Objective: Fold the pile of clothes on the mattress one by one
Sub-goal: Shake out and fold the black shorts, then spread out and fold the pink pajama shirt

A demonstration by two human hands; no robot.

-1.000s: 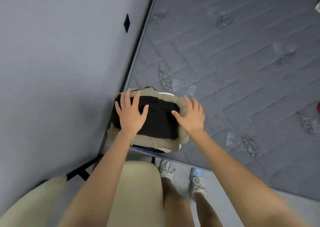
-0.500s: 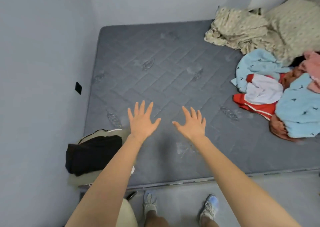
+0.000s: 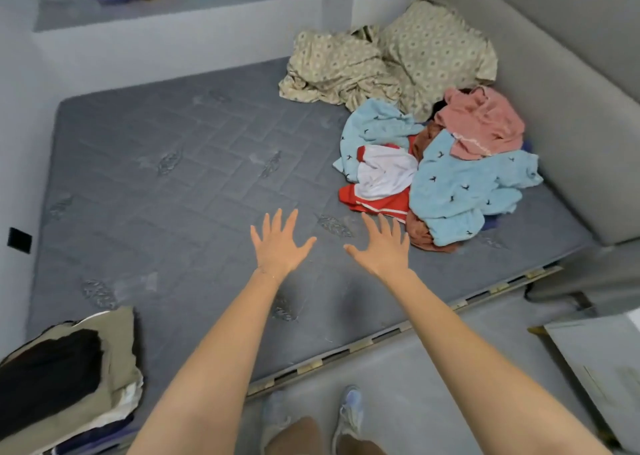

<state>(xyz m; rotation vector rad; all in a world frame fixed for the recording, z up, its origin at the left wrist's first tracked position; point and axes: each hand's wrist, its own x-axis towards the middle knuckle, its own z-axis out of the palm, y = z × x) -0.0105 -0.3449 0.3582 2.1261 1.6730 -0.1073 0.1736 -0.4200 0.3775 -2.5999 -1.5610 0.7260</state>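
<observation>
Far to the left of both hands, a little black square (image 3: 19, 240) sits on the grey wall. Below it, left of the left arm and nearer the person, is a folded stack (image 3: 117, 361) on the corner of the grey mattress (image 3: 173, 194). A black folded piece (image 3: 48, 368) lies on top of a tan one, with white and dark blue edges peeking out under them.

The left hand (image 3: 278, 246) is stretched out over the mattress, wide open, fingers spread, with nothing in it. Just beside it on the right, not touching it, is the right hand (image 3: 382, 250), open the same way and also empty. It is hard to tell if the hands touch the mattress. Small leaf marks are sewn into the mattress cloth around them.

Right of the right hand, and a bit farther away, lies the pile of clothes (image 3: 450, 184), all crumpled. A red and white top (image 3: 381, 184) is the part nearest the right fingers. Past it are light blue clothes (image 3: 464, 191) with tiny dark bird shapes, a brown piece (image 3: 420, 236) under them, and a pink piece (image 3: 481, 125) on top at the back. Behind the pile is bunched cream bedding (image 3: 381, 66) with a dotted flower print. A grey padded side (image 3: 571, 125) stands to the right of it all.

Under the arms, on the floor, are two pale shoes (image 3: 349, 409).
</observation>
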